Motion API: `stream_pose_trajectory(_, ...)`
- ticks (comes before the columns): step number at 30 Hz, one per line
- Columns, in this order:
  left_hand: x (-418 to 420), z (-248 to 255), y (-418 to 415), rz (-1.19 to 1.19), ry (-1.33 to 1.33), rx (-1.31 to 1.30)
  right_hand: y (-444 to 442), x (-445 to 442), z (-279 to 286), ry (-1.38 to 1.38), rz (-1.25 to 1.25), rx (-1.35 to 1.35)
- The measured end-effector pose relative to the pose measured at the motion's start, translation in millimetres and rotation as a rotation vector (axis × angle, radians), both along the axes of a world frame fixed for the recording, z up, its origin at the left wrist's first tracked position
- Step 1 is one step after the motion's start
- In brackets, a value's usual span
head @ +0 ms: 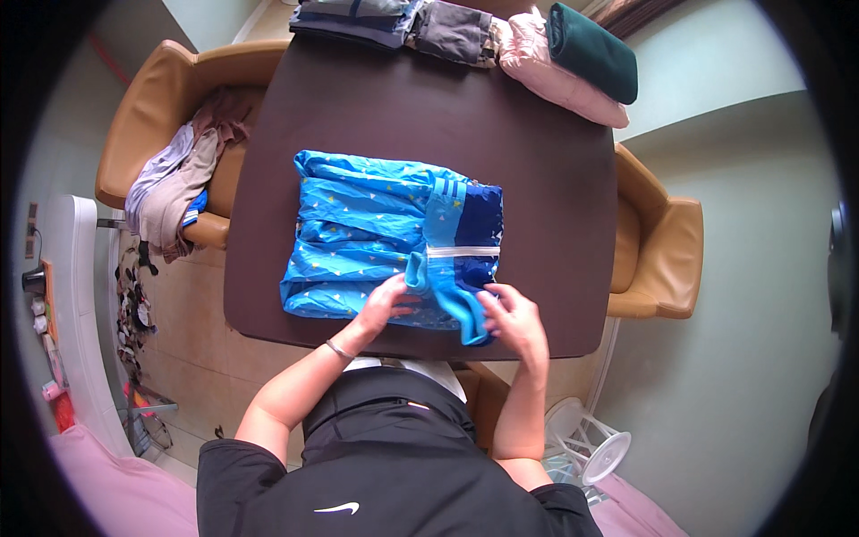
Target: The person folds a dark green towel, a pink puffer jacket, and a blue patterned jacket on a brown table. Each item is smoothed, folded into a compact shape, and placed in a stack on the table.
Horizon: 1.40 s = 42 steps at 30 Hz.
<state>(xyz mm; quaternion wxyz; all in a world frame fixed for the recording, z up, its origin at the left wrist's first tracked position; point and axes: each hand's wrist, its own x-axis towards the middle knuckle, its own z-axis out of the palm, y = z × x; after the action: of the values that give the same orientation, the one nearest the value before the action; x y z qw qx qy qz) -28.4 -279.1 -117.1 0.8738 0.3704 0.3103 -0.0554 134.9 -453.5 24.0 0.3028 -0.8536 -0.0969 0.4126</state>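
A folded blue garment (362, 235) with small printed triangles lies on a dark brown table (429, 114). A navy panel (480, 211) and a white zipper (463, 252) show on its right part. My left hand (384, 307), fingers apart, is at the garment's near side, beside a light-blue ribbed piece (417, 271). Close to the near right corner, my right hand (518, 321) has its fingers spread by another ribbed light-blue band (470, 319) that bends toward the table edge. Its fingertips are slightly blurred, and whether they touch the cloth is unclear.
Folded dark clothes (356, 23), grey folded trousers (453, 30), a pink padded garment (564, 87) and a dark green folded cloth (594, 54) line the far edge. Loose clothes (171, 178) drape over the left tan chair (151, 124). Another tan chair (661, 252) stands right; a white stool (597, 446) is behind it.
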Motion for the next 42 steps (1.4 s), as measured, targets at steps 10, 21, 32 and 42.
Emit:
stream_pose_trajectory(10, 1, -2, -28, 0.084, 0.097, 0.394, 10, 25, -71, -0.111, -0.135, 0.535)
stream_pose_trajectory(21, 16, -1, -62, -0.308, 0.286, -0.021, 145, 142, -94, -0.515, 0.835, -0.172)
stream_pose_trajectory(32, 13, 43, -24, -0.191, -0.256, 1.121, 112, 231, -81, 0.854, 0.718, 0.826)
stream_pose_trajectory(42, 11, 14, -17, 0.044, 0.076, 1.037, 177, 166, -100, -0.106, 0.903, 0.136)
